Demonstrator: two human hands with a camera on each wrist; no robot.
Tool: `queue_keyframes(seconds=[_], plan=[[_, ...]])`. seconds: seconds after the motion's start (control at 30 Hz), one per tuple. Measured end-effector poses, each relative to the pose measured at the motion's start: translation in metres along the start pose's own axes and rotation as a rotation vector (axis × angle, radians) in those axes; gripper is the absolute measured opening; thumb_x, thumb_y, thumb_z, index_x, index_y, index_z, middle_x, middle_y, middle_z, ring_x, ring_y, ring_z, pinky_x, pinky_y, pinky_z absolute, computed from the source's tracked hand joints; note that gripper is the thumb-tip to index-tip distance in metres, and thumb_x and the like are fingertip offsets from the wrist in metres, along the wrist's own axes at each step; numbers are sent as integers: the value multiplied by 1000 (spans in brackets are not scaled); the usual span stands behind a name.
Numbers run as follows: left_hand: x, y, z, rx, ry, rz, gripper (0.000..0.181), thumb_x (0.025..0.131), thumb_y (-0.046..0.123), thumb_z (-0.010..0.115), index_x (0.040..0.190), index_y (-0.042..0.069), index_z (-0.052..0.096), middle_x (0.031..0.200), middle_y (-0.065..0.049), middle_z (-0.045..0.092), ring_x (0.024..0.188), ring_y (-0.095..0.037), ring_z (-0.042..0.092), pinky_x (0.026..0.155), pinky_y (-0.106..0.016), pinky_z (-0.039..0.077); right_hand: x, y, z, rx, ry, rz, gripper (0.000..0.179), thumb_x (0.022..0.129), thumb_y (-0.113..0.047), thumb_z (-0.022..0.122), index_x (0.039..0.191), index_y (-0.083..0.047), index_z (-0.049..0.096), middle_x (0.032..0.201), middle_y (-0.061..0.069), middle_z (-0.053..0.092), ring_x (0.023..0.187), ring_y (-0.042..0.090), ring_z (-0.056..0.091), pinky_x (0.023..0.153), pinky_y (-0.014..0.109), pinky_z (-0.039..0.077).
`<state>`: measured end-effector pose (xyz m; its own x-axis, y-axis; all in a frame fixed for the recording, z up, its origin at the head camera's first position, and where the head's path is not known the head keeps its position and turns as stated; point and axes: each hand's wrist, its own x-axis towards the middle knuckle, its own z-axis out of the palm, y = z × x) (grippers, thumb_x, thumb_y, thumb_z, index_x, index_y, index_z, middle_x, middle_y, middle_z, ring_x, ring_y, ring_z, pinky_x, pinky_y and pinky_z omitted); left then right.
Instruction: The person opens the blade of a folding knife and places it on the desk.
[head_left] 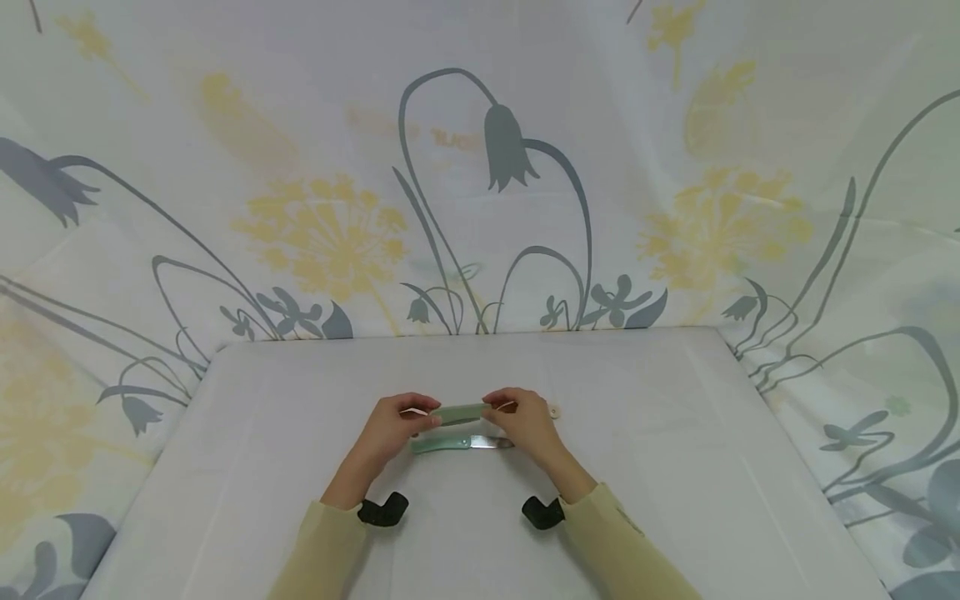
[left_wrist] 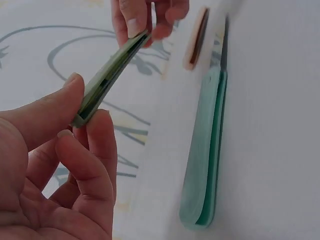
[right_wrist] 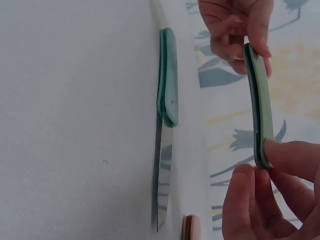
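Note:
A green folding knife [head_left: 461, 413] is held lengthwise above the table, its slim slotted handle showing and no blade sticking out. My left hand [head_left: 396, 427] pinches one end between thumb and fingers; my right hand [head_left: 527, 423] pinches the other end the same way. Just nearer to me, a turquoise folding knife [head_left: 441, 445] lies on the white table with its steel blade [right_wrist: 165, 170] extended to the right. Beyond it lies a pinkish folded knife [left_wrist: 196, 42], mostly hidden behind my right hand in the head view.
A white cloth covers the table [head_left: 270, 467]. Along its back and sides stands a curtain [head_left: 345, 233] printed with grey and yellow flowers. Black wrist mounts [head_left: 384, 510] jut inward from both light yellow sleeves [head_left: 626, 533].

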<state>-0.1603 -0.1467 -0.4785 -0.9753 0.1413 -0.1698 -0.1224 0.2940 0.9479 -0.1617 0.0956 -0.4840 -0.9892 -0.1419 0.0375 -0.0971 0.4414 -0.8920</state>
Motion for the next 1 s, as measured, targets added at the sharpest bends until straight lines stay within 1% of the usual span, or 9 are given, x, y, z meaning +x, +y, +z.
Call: queue_keyframes(seconds=[0.07, 0.17, 0.27, 0.47, 0.57, 0.7, 0.83, 0.93, 1.0], plan=[[-5, 0, 1, -52, -13, -4, 26, 85, 16, 80, 110, 9, 74, 105, -3, 69, 89, -19, 64, 79, -32, 49, -4, 1, -3, 90, -29, 26, 19, 89, -11, 75, 107, -9, 74, 98, 3, 67, 84, 15, 66, 73, 30, 55], [-12, 1, 5, -128, -35, -4, 28, 86, 14, 79, 112, 6, 73, 106, -5, 68, 91, -19, 63, 80, -31, 50, -9, 1, -8, 233, -64, 56, 24, 89, -7, 74, 111, -2, 72, 103, 8, 66, 88, 18, 68, 75, 31, 57], [-18, 4, 11, -177, -48, 1, 30, 87, 13, 78, 114, 3, 72, 107, -5, 68, 94, -18, 61, 82, -30, 50, -14, -1, -14, 322, -72, 79, 28, 89, -5, 73, 115, 3, 69, 107, 12, 66, 93, 19, 68, 78, 32, 57], [-32, 4, 21, -178, -71, -3, 32, 87, 13, 78, 117, 3, 71, 105, -5, 67, 91, -19, 62, 79, -31, 50, -23, -2, -22, 361, -89, 80, 29, 91, -5, 70, 118, 6, 66, 111, 13, 64, 96, 19, 65, 80, 30, 56], [-37, 3, 27, -193, -97, -11, 34, 88, 14, 77, 118, 1, 68, 103, -7, 66, 88, -21, 63, 78, -33, 49, -26, -3, -23, 393, -77, 103, 30, 90, -5, 71, 118, 5, 66, 110, 12, 65, 94, 19, 65, 80, 29, 55], [-41, -2, 33, -178, -114, -41, 38, 86, 14, 78, 120, 1, 67, 100, -5, 68, 84, -17, 62, 73, -31, 49, -28, -1, -19, 431, -54, 137, 30, 89, -3, 72, 116, 6, 67, 108, 11, 66, 90, 17, 64, 78, 28, 54], [-43, -6, 37, -145, -118, -56, 38, 83, 12, 80, 118, 0, 69, 95, -5, 69, 79, -14, 61, 66, -29, 47, -28, 0, -14, 430, -37, 135, 28, 88, -3, 73, 115, 5, 69, 111, 9, 66, 88, 17, 63, 77, 29, 54], [-44, -7, 41, -159, -115, -56, 37, 83, 10, 79, 117, -1, 69, 94, -5, 69, 79, -14, 62, 67, -29, 47, -29, -1, -13, 441, -20, 135, 29, 89, -3, 73, 116, 5, 68, 111, 9, 67, 88, 17, 63, 76, 29, 54], [-45, -7, 43, -176, -108, -59, 38, 83, 9, 78, 118, -2, 68, 95, -5, 68, 80, -14, 63, 68, -30, 47, -31, -1, -12, 474, -20, 142, 32, 88, -3, 73, 119, 6, 67, 110, 10, 66, 89, 17, 63, 77, 28, 54]])
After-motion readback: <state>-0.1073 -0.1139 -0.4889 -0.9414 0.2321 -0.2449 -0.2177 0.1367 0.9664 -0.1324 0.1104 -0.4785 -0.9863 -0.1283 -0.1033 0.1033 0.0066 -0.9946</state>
